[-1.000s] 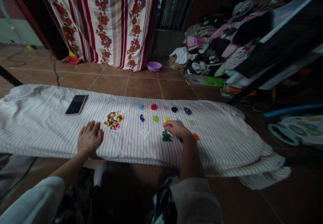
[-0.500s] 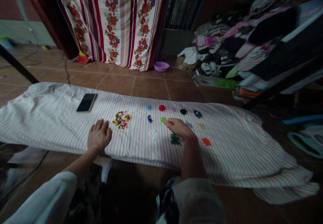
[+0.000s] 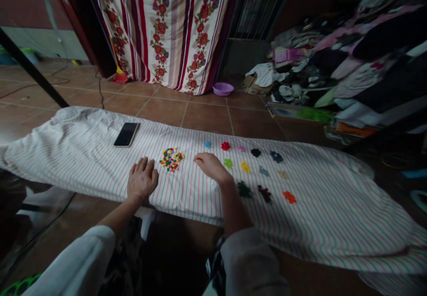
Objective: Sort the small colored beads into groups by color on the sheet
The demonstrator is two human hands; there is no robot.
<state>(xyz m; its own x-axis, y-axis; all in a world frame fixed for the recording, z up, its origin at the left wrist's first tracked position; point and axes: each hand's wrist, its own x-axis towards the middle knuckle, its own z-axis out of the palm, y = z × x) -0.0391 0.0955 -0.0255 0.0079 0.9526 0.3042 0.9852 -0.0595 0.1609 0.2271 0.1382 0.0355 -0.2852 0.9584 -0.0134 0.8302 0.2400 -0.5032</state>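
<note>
My left hand (image 3: 143,179) lies flat on the striped cloth (image 3: 93,162), fingers stretched out, just left of a mixed pile of small coloured pieces (image 3: 166,164). Right of that pile hovers my right hand (image 3: 211,166), its fingers pressed together; anything between them is too small to make out. White pieces (image 3: 214,183) show partly under its wrist. Around it lie single-colour clusters: light blue (image 3: 207,144), red (image 3: 226,146), light green (image 3: 228,163), yellow (image 3: 245,166) and dark green (image 3: 244,189). Farther right are black (image 3: 255,152), brown (image 3: 264,194) and orange (image 3: 289,197) clusters.
A phone (image 3: 126,134) rests on the cloth at the left. Beyond the table are a floral curtain (image 3: 160,34), a purple basin (image 3: 223,89) and a red dustpan (image 3: 121,78). Heaped clothes (image 3: 333,56) fill the far right.
My right hand has moved left from the light green cluster towards the mixed pile, uncovering yellow and brown clusters and hiding the purple one. My left hand stays put; the view has shifted.
</note>
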